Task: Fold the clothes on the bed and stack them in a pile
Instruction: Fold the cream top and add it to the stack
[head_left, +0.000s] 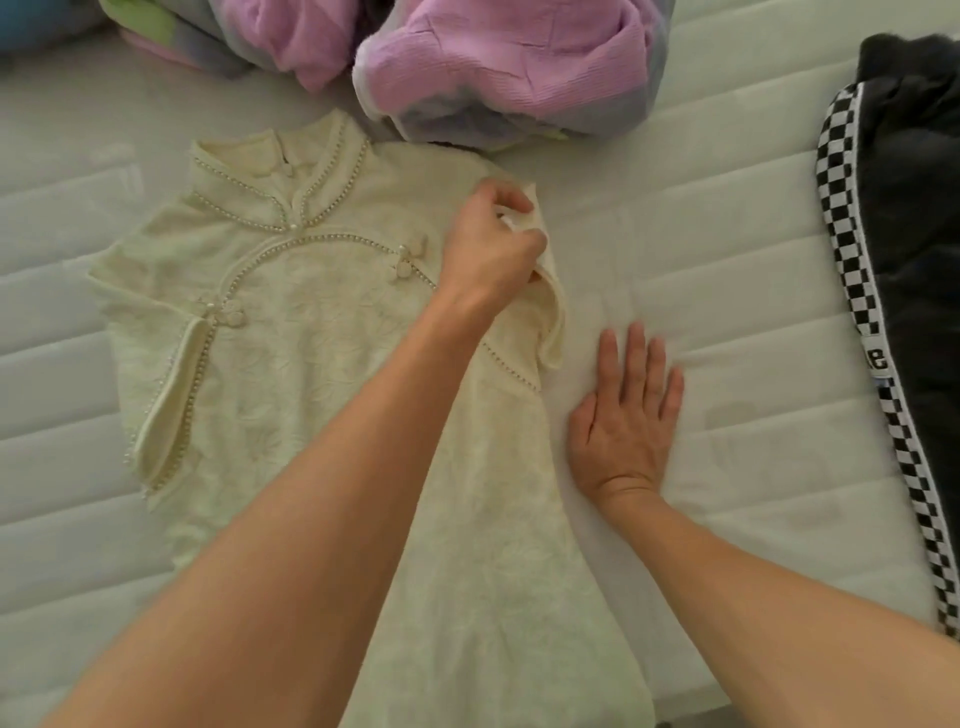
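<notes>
Fingers of the left hand (491, 244) pinch the cream dress's (291, 364) sleeve to fold it inward; the right hand (626, 415) lies flat, released, steadying on the mattress (727, 260).

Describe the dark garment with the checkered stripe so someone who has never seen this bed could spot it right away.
Start at the white quilted mattress and look to its far right edge, away from the cream dress in the middle. The dark garment lies there, well clear of both hands. Unlike the pink and lilac clothes heaped at the top, it is charcoal black with a black-and-white checkered stripe down its side.
</notes>
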